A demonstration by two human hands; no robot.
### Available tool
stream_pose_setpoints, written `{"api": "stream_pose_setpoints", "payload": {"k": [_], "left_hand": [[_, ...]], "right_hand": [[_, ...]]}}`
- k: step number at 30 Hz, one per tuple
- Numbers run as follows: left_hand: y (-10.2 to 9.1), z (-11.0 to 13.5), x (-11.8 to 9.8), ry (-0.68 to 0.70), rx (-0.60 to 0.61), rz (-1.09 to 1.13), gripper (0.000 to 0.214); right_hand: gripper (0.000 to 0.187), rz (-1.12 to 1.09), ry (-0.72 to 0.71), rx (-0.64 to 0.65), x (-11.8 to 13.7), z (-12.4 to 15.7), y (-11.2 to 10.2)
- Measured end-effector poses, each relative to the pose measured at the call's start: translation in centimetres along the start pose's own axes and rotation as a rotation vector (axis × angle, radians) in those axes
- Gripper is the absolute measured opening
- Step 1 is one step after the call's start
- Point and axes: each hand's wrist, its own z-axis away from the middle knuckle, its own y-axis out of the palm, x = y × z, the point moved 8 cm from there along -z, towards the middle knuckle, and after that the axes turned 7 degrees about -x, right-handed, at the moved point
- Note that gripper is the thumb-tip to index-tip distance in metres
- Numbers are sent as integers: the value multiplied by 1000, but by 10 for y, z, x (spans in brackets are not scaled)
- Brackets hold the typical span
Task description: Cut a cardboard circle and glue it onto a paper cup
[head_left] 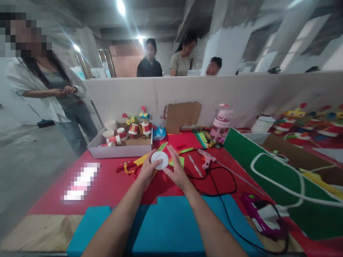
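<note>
A round white disc-shaped piece (162, 159), perhaps the base of a paper cup, faces me above the red tabletop. My left hand (149, 167) grips it from the left, thumb laid across its face. At its right edge is my right hand (176, 169), fingers stretched and apart; whether they touch the rim I cannot tell. Under and behind the hands lie red-handled scissors (126, 166) and strips of coloured paper (181, 161). A white pen (195, 165) and a pink hot glue gun (206, 158) rest to the right.
At the back left a shallow box (120, 151) holds paper cups and two cup figures. Blue sheets (171, 225) cover the near edge. A purple power strip (264, 216), black cable and green board (278, 185) occupy the right. A person (57, 82) stands at left; others are behind the partition (125, 94).
</note>
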Motion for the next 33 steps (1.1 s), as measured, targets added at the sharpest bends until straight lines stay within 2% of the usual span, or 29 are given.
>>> {"api": "stream_pose_setpoints", "payload": {"k": [2, 4, 6, 10, 13, 16, 20, 26, 33], "left_hand": [[-2, 0, -4, -6, -22, 35, 82], [-2, 0, -6, -12, -25, 44, 83], [-2, 1, -6, -9, -13, 34, 84], [-1, 1, -4, -8, -3, 11, 86], [-1, -1, -1, 10, 4, -5, 85], [0, -3, 5, 46, 45, -44, 80], [4, -3, 13, 111, 110, -114, 67], [3, -4, 10, 271, 92, -311, 61], [1, -7, 16, 257, 97, -305, 59]], "right_hand": [[65, -199, 208, -95, -29, -1, 0], [60, -352, 380, -111, -52, 1, 9], [61, -443, 449, -89, -59, 3, 20], [68, -427, 348, -58, -42, 4, 24], [62, -332, 250, -42, -28, 5, 23], [58, -331, 279, -60, -30, 7, 26], [53, -382, 336, -148, -40, 11, 28], [52, -326, 337, -199, -45, 13, 26], [51, -306, 346, -207, -45, 12, 25]]}}
